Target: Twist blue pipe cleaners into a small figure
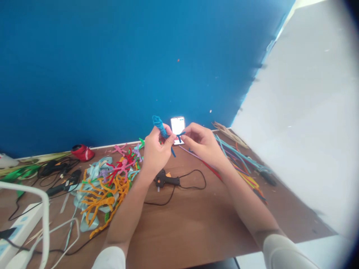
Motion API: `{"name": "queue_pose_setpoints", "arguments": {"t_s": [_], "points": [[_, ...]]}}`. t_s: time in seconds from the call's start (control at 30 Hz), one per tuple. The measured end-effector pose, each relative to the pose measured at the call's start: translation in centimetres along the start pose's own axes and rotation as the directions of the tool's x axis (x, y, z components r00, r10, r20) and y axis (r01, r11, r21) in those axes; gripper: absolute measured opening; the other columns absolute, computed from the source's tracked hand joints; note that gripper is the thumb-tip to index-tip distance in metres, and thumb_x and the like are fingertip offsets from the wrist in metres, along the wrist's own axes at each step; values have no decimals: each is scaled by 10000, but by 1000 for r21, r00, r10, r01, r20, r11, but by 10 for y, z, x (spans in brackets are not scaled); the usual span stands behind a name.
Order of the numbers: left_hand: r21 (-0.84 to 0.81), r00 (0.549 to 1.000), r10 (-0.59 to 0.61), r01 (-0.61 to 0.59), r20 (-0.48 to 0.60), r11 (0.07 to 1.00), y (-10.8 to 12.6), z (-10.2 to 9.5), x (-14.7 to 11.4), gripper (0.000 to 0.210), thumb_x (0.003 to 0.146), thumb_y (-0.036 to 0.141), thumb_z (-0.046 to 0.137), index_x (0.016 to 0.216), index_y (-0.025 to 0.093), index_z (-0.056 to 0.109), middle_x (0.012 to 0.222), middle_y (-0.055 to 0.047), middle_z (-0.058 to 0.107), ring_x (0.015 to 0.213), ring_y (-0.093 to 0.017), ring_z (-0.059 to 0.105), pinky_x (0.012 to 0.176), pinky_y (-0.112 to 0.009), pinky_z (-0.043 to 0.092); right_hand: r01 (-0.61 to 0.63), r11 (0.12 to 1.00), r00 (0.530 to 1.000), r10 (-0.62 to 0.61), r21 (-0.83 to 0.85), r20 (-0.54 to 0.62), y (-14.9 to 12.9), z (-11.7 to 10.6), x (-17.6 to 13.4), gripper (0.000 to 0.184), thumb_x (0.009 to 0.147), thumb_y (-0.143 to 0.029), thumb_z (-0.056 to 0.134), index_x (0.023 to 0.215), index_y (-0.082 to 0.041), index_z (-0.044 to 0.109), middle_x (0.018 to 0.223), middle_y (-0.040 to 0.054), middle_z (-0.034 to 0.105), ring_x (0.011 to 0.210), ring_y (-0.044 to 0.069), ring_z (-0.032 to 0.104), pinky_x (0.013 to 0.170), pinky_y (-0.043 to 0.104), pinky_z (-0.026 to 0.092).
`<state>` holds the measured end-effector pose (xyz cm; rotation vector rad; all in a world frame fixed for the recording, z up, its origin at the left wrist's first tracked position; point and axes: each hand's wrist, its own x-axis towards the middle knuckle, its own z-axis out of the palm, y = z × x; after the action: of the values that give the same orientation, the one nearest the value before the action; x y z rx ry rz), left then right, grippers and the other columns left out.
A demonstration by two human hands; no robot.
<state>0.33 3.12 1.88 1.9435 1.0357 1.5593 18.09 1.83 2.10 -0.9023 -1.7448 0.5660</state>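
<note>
My left hand [156, 149] grips a blue pipe-cleaner figure [160, 126], whose wound top sticks up above my fingers. My right hand [202, 141] pinches a thin blue strand [181, 134] of the same figure between thumb and forefinger. Both hands are raised above the brown table [193, 220], close together, in front of a lit phone [177, 127] that leans on the blue wall. A black glue gun [165, 181] with its cord lies on the table just below my left hand.
A heap of orange, red, pink and green pipe-cleaner shapes [108, 186] lies to the left on pale ribbon. Long loose pipe cleaners [241, 160] stretch along the right side. A white power strip [19, 228], black cables and a red object [81, 152] sit at the left.
</note>
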Motion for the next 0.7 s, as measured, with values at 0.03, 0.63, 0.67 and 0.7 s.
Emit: {"name": "queue_pose_setpoints", "arguments": {"t_s": [0.03, 0.63, 0.67, 0.7], "points": [[-37, 1000, -30, 30, 10, 999, -1, 0, 1, 117, 859, 227, 671, 890, 210, 559, 779, 24, 635, 678, -122, 627, 639, -252, 490, 104, 984, 994, -109, -146, -28, 1, -2, -1, 91, 930, -268, 604, 936, -188, 650, 830, 1, 576, 644, 96, 461, 604, 255, 366], [-2, 1000, 7, -7, 6, 1000, 3, -2, -3, 107, 870, 243, 676, 874, 207, 574, 798, 14, 636, 682, -121, 603, 619, -244, 466, 150, 969, 985, -165, -199, -59, 3, 12, -4, 345, 968, -331, 569, 656, -190, 528, 581, -43, 447, 547, 92, 352, 555, 276, 266], [22, 1000, 30, -30, 1, 999, 4, -1, -3, 97, 869, 233, 674, 866, 208, 580, 798, 14, 642, 685, -122, 603, 627, -248, 467, 61, 998, 997, -63, -35, -55, 2, 13, -3, 366, 950, -349, 587, 632, -193, 496, 568, -52, 423, 539, 89, 335, 544, 269, 258], [43, 999, 52, -52, -3, 998, 5, -1, -3, 90, 868, 223, 673, 860, 210, 584, 798, 13, 649, 691, -124, 605, 639, -253, 471, -36, 990, 999, 40, 138, -27, 2, 14, -2, 375, 930, -361, 603, 618, -195, 477, 563, -57, 412, 532, 85, 322, 531, 262, 248]]}}
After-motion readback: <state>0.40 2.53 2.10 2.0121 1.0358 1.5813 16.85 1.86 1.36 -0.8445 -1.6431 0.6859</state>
